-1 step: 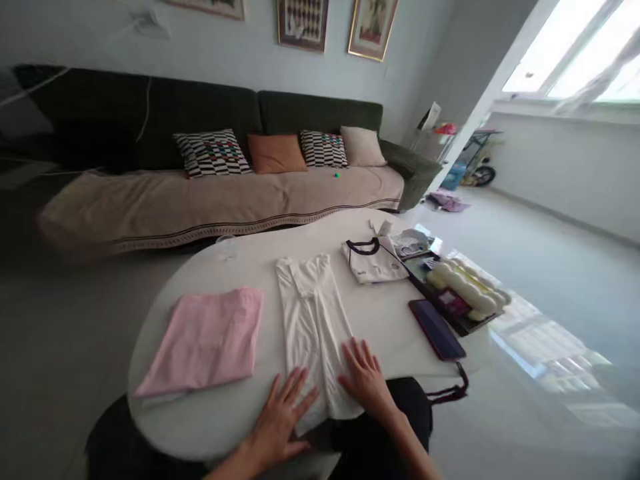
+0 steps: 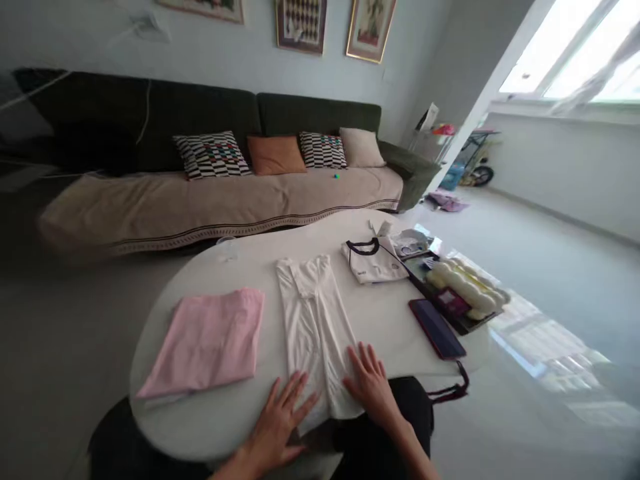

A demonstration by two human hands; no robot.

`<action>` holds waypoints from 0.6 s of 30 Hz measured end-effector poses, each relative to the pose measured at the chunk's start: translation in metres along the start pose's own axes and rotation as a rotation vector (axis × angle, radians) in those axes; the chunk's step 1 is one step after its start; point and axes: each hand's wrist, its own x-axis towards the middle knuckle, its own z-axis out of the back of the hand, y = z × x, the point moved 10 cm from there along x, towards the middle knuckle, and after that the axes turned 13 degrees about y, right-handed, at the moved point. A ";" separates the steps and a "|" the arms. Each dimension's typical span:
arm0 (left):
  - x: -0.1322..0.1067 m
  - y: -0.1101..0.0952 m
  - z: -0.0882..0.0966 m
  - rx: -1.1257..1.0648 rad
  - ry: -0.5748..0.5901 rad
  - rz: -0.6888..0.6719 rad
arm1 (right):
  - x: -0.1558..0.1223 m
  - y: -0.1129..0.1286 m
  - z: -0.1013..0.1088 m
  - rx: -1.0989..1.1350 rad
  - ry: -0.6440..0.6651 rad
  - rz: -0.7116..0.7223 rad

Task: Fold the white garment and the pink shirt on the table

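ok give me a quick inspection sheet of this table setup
surface: white rounded table
job's things: white garment laid flat, running lengthwise away from the person
clutter: folded pink cloth at left; folded shirt, dark phone and pale rolls at right
grip: left hand and right hand both open, flat at the garment's near end
cables: pale cord over the sofa back; dark strap hanging off the table edge
surroundings: sofa with cushions, framed pictures, bright window
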 end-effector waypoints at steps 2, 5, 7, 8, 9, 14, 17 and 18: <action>-0.008 0.002 -0.006 0.065 -0.039 0.021 | -0.030 -0.009 0.002 0.126 -0.118 -0.068; -0.012 0.002 -0.005 0.106 -0.117 0.044 | -0.067 -0.031 -0.003 0.390 -0.326 -0.231; -0.011 -0.001 0.000 0.084 -0.146 0.034 | -0.077 -0.041 -0.012 0.503 -0.394 -0.336; -0.009 -0.003 0.003 0.059 -0.139 0.016 | -0.077 -0.044 -0.016 0.535 -0.393 -0.363; -0.008 -0.005 0.005 0.027 -0.122 -0.008 | -0.073 -0.045 -0.018 0.580 -0.382 -0.372; -0.013 -0.004 0.016 -0.153 -0.044 -0.105 | -0.051 -0.041 -0.011 0.791 -0.219 -0.300; -0.027 -0.007 0.010 -0.257 -0.003 -0.179 | -0.066 -0.037 -0.003 0.873 -0.181 -0.277; -0.033 -0.011 0.005 -0.288 0.016 -0.217 | -0.075 -0.035 -0.003 0.902 -0.157 -0.270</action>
